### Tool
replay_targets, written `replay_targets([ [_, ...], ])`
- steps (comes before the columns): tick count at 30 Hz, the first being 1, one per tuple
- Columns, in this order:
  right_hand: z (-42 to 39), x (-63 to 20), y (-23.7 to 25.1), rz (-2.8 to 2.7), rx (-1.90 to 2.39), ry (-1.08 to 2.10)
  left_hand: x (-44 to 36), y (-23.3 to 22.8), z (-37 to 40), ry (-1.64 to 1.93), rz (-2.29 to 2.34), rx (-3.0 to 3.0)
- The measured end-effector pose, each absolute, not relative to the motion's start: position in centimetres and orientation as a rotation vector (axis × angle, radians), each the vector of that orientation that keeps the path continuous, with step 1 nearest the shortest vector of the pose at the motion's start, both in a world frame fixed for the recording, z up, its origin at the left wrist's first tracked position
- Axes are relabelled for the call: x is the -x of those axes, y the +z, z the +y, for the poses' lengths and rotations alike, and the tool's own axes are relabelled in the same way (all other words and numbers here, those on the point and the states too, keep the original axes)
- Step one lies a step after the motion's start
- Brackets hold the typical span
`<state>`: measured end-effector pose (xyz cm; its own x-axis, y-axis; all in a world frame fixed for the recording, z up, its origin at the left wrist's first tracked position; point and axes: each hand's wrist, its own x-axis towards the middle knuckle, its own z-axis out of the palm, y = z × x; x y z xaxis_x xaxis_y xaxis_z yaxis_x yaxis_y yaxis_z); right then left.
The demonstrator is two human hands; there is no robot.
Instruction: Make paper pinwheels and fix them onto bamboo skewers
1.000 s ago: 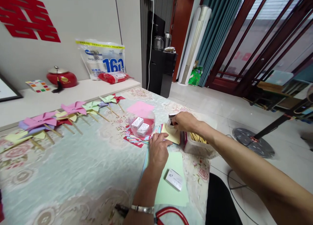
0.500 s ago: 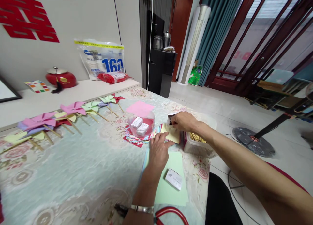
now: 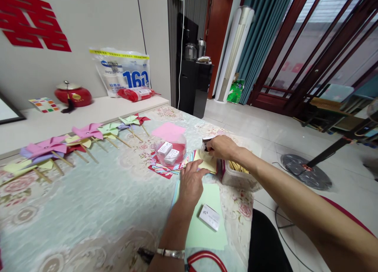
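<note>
Pinwheels [image 3: 47, 146] line floral tablecloth [image 3: 97, 201] beside tiled floor [image 3: 265, 126].

Two small white boxes [image 3: 168, 153] sit in the clear tub [image 3: 171, 149], and a third [image 3: 209, 217] lies on the green sheet [image 3: 203, 228] near it. Left of the tub, about nine paper pinwheels [image 3: 88, 132] lie in a row.

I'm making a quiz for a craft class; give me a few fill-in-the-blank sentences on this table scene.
1. The left hand presses on a ____ square of paper.
2. The row of paper pinwheels is mounted on ____ sticks.
3. The small white box lies on a light ____ sheet.
4. The right hand grips a small ____.

Missing words: yellow; wooden; green; container
</note>
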<state>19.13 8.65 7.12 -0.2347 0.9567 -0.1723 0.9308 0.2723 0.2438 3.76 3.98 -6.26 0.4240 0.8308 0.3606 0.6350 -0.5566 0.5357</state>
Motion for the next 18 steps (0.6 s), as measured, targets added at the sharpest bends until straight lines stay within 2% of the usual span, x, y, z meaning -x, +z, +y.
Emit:
replay_targets([
  [18,8.53,-18.97,7.23,2.261,-1.707,0.128,-3.99,-6.37,4.02,0.869,1.274,-2.392],
])
